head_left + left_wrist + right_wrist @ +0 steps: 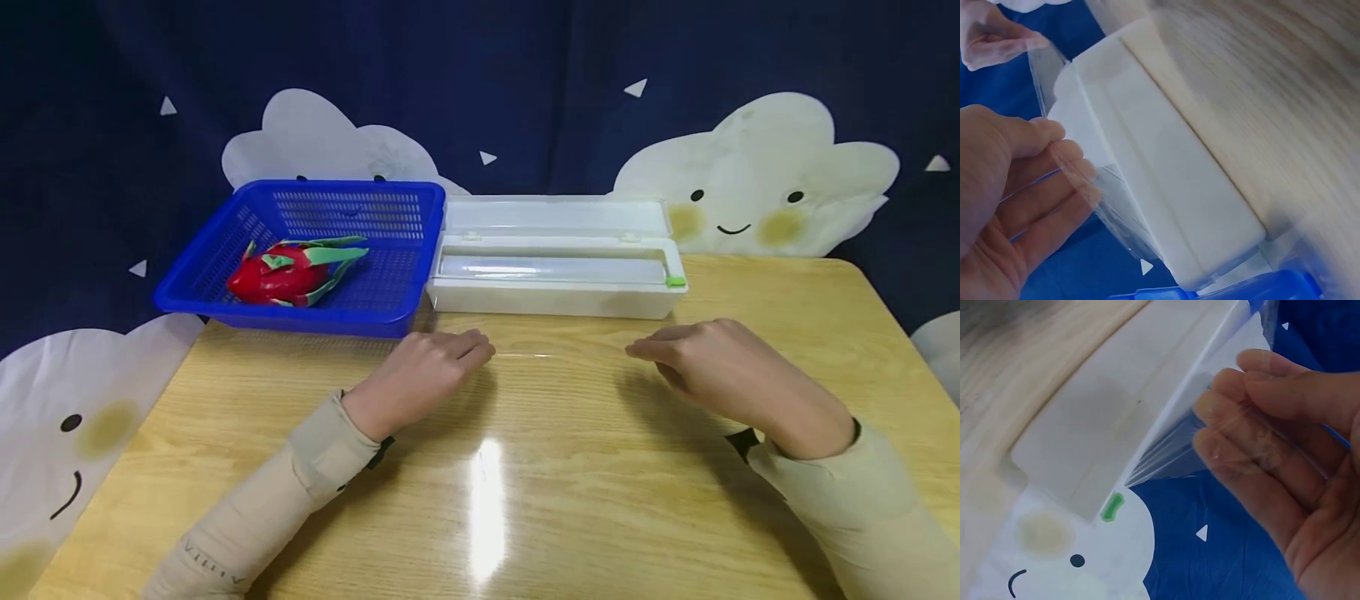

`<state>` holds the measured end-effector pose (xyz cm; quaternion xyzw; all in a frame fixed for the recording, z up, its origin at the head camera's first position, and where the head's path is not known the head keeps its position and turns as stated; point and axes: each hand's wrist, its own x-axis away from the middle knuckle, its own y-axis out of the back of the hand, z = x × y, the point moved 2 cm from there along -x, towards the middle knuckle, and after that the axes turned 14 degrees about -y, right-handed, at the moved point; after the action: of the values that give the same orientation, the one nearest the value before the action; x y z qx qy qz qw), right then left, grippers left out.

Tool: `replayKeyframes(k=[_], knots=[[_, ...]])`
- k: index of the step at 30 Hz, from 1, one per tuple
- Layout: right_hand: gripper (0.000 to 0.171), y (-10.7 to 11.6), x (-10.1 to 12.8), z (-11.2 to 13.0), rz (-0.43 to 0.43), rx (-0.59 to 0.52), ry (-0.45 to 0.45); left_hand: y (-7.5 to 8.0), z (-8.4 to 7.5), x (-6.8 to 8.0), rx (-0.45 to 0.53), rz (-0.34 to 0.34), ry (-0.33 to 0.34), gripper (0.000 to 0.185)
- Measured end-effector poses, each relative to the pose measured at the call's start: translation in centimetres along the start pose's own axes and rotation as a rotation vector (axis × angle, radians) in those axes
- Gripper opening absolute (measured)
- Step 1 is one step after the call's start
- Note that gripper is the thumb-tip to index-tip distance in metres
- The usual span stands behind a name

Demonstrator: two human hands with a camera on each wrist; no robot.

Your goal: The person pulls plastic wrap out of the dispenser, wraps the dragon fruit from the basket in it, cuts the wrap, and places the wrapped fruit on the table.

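A long white cling film dispenser (547, 302) stands on the table with its lid (555, 215) raised and a film roll (551, 268) inside. Clear cling film (1172, 453) stretches out from it toward me. My left hand (427, 375) pinches the film's edge between thumb and fingers, in front of the dispenser's left end. Farther right, my right hand (727, 375) grips the same edge the same way. Both wrist views show the film wrinkled and taut near the fingers. In the head view the sheet is almost invisible against the wood.
Left of the dispenser, a blue plastic basket (300, 319) holds a red dragon fruit (270, 279) with green leaf tips. A small green slider (676, 282) sits at the dispenser's right end. Behind the wooden table (600, 517) hangs a dark blue cloth (510, 67) with white clouds.
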<state>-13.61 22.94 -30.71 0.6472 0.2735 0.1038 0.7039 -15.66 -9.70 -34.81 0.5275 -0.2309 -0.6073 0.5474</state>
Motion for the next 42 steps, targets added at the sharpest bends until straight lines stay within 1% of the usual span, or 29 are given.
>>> replayKeyframes(k=[3, 10, 17, 19, 22, 23, 26, 28, 30, 32, 33, 36, 42], knots=[[0.039, -0.2, 0.6, -0.3, -0.035, -0.001, 0.021, 0.0, -0.2, -0.1, 0.000, -0.005, -0.003, 0.014], [0.041, -0.9, 1.6, 0.0, -0.065, 0.013, 0.075, -0.2, -0.7, 0.3, -0.009, 0.001, -0.009, 0.015], [0.043, -1.4, 1.9, 0.5, -0.073, 0.030, 0.105, -0.4, -1.3, 0.9, -0.034, 0.011, -0.022, 0.016], [0.039, -1.5, 1.9, 0.7, -0.090, 0.034, 0.132, -0.3, -1.4, 1.1, -0.044, 0.008, -0.023, 0.017], [0.026, -1.7, 1.9, 0.8, -0.117, 0.035, 0.165, -0.1, -1.4, 1.3, -0.053, 0.007, -0.025, 0.019], [0.028, -1.8, 2.0, 0.8, -0.123, 0.034, 0.170, 0.0, -1.4, 1.3, -0.053, 0.008, -0.026, 0.019], [0.047, -1.9, 2.1, 0.8, -0.132, 0.030, 0.178, 0.0, -1.4, 1.3, -0.051, 0.015, -0.029, 0.019], [0.054, -1.9, 2.1, 0.7, -0.136, 0.029, 0.189, -0.1, -1.5, 1.4, -0.047, 0.015, -0.028, 0.018], [0.038, -1.8, 2.0, 0.6, -0.136, 0.019, 0.193, -0.2, -1.5, 1.5, -0.037, 0.005, -0.021, 0.018], [0.029, -1.7, 1.9, 0.6, -0.134, 0.013, 0.195, -0.2, -1.5, 1.7, -0.023, -0.008, -0.011, 0.018], [0.028, -1.6, 1.8, 0.5, -0.131, 0.012, 0.193, -0.2, -1.5, 1.7, -0.016, -0.014, -0.009, 0.018], [0.032, -1.7, 1.7, 0.5, -0.126, 0.012, 0.197, -0.3, -1.5, 1.7, -0.005, -0.022, -0.008, 0.018], [0.033, -2.0, 1.9, 0.1, -0.141, 0.025, 0.199, -0.6, -1.2, 1.2, -0.024, -0.023, -0.029, 0.018]])
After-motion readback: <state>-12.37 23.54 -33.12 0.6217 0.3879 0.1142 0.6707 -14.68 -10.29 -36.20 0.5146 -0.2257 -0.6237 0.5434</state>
